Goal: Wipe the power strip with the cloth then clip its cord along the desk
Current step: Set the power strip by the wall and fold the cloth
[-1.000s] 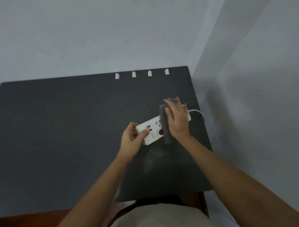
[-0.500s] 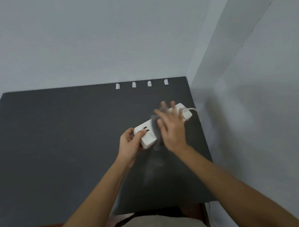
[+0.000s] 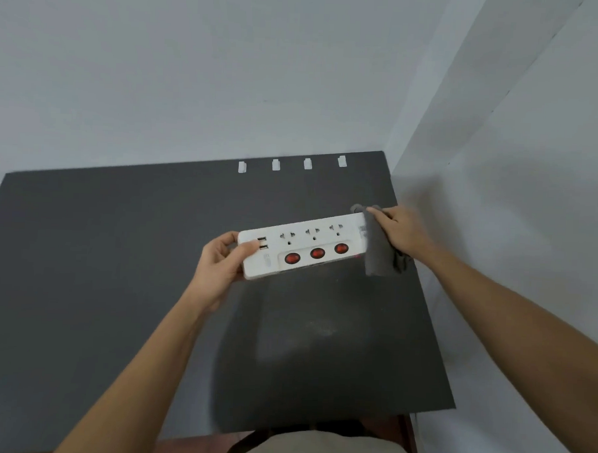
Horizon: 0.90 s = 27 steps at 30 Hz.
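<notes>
A white power strip (image 3: 301, 248) with three red switches and two USB ports is lifted and tilted toward me over the dark grey desk (image 3: 117, 269). My left hand (image 3: 220, 260) grips its left end, thumb on top beside the USB ports. My right hand (image 3: 402, 232) holds a grey cloth (image 3: 378, 250) draped over the strip's right end. The cord is hidden behind the cloth and my right hand.
Several small white cable clips (image 3: 275, 164) stand in a row along the desk's back edge by the wall. The desk's right edge runs close to a white side wall (image 3: 513, 235). A brown chair edge (image 3: 408, 433) shows below the desk's front edge.
My right hand has slid the cloth from the middle of the strip to its right end, uncovering the sockets and switches. The strip now faces me more squarely.
</notes>
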Each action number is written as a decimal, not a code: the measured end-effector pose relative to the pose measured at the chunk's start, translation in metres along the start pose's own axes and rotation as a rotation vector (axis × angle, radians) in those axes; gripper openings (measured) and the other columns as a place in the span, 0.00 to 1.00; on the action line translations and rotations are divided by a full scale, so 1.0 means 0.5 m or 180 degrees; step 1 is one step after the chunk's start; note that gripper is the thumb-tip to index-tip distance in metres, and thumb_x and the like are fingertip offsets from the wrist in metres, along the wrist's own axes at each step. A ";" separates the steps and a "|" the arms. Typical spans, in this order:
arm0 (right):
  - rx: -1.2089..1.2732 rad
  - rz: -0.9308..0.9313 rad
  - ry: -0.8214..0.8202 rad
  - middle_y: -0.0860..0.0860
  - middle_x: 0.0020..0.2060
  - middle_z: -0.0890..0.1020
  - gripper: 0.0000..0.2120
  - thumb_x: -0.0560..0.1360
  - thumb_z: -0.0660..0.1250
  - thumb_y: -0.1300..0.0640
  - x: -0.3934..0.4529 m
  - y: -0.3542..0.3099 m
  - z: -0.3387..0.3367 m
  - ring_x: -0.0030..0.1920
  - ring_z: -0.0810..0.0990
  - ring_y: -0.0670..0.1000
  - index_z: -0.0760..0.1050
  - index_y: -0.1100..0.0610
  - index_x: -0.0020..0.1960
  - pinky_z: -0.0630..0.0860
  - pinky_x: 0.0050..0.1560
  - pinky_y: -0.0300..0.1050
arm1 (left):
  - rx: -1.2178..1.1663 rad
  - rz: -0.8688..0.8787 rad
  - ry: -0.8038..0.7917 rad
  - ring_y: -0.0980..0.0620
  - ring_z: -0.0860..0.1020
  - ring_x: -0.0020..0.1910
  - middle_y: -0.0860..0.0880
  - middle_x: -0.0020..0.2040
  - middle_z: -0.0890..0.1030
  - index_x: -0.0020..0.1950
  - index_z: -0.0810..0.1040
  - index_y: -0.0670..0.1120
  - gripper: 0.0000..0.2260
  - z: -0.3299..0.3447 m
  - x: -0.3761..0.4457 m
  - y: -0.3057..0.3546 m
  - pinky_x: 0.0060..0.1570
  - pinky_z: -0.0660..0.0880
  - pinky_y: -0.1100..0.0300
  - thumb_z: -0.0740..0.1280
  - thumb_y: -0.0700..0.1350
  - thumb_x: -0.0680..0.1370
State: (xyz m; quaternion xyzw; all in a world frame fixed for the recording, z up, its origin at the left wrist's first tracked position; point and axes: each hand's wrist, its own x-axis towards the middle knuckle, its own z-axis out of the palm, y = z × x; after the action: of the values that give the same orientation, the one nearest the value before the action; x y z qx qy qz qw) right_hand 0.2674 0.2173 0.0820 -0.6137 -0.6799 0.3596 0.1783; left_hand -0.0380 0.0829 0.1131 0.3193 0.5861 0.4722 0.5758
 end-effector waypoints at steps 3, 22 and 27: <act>-0.0232 0.0169 -0.0017 0.63 0.27 0.76 0.26 0.77 0.61 0.46 0.017 0.040 -0.022 0.29 0.72 0.55 0.77 0.67 0.33 0.67 0.34 0.48 | 0.0074 -0.0015 -0.0112 0.52 0.85 0.40 0.46 0.45 0.87 0.59 0.78 0.38 0.16 -0.045 0.039 0.016 0.38 0.82 0.58 0.69 0.44 0.74; -0.0835 0.0113 0.0464 0.57 0.40 0.82 0.21 0.76 0.53 0.38 0.186 0.046 0.088 0.43 0.78 0.61 0.74 0.53 0.45 0.77 0.45 0.56 | 0.1034 -0.0694 0.1291 0.46 0.78 0.49 0.45 0.49 0.79 0.55 0.79 0.40 0.12 -0.188 0.372 -0.064 0.54 0.77 0.50 0.64 0.48 0.80; -0.0772 0.0248 0.0498 0.60 0.38 0.79 0.16 0.78 0.56 0.43 0.211 0.040 0.100 0.43 0.77 0.63 0.67 0.55 0.42 0.70 0.40 0.50 | 0.1526 -0.0694 0.1503 0.47 0.75 0.46 0.45 0.46 0.79 0.50 0.80 0.41 0.13 -0.176 0.383 -0.087 0.45 0.69 0.57 0.61 0.49 0.80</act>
State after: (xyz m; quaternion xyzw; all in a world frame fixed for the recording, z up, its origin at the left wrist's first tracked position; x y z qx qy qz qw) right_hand 0.2280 0.3055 0.0132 -0.6829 -0.6780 0.2325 0.1411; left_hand -0.1422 0.2273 -0.0081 0.2629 0.8279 0.3177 0.3801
